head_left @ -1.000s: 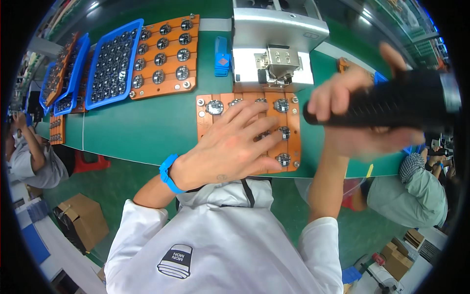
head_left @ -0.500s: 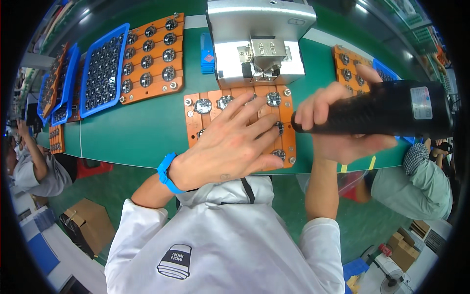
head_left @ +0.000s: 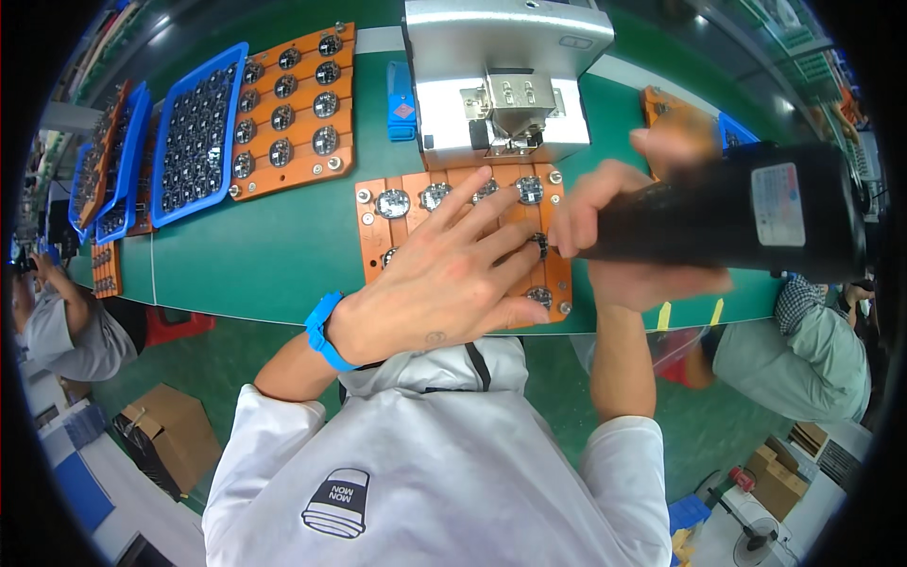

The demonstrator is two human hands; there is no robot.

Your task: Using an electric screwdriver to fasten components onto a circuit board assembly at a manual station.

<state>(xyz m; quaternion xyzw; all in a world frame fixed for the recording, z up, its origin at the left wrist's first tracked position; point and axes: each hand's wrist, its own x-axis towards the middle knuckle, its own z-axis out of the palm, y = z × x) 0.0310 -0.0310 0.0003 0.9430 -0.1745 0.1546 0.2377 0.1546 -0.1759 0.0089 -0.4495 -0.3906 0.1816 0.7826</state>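
Observation:
An orange fixture plate (head_left: 374, 238) lies in front of me, with round circuit boards (head_left: 392, 204) seated in its pockets. My left hand (head_left: 444, 283), wearing a blue wristband (head_left: 326, 333), rests flat across it with fingers spread, hiding some of the boards. In my right hand (head_left: 619, 282) is a black electric screwdriver (head_left: 699, 222), held lying sideways at the plate's right edge. Its tip is hidden by my fingers, and motion blurs both hand and tool.
A silver metal machine (head_left: 444, 113) stands just behind the plate, with a blue object (head_left: 401, 104) beside it. To the left are a blue tray (head_left: 161, 189) of circuit boards and another filled orange plate (head_left: 312, 170). Other people (head_left: 803, 359) sit on both sides.
My right hand and the screwdriver have shifted slightly left and toward me, and the fingers have moved. My left hand stays in place on the plate.

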